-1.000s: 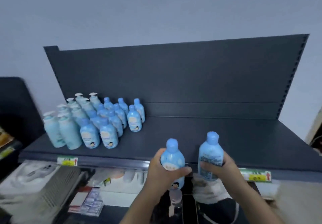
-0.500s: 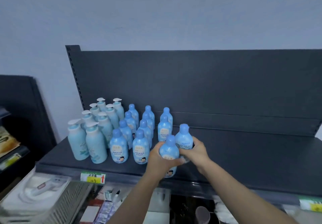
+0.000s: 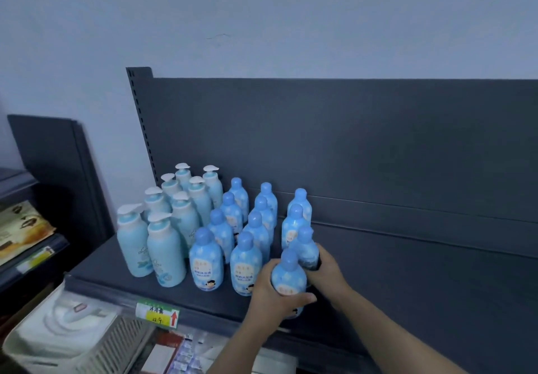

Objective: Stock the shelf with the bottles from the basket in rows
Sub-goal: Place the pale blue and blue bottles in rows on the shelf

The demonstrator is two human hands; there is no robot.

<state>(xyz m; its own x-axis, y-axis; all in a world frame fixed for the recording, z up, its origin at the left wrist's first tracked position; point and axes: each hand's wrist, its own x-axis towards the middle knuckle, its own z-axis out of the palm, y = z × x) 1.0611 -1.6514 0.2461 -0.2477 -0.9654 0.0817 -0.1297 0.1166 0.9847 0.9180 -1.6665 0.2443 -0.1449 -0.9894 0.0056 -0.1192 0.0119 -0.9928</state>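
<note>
L hand (image 3: 272,293) fingers curled round front bottle (image 3: 288,276) mid-body, at shelf (image 3: 407,301) front edge. R hand (image 3: 329,269) wraps 2nd bottle (image 3: 304,247) just behind. Prob light, stiff, slick plastic; grip body, not cap. Rows (image 3: 256,228) left of fingers.

Place: a shop, at a display stand.
Shelf: dark metal shelf (image 3: 407,271) with a slotted upright (image 3: 139,117).
Price: green and yellow label (image 3: 157,314) with a red arrow, on the shelf edge.
Goods: many identical blue bottles (image 3: 207,260) in rows; packaged goods (image 3: 20,228) on the left.
</note>
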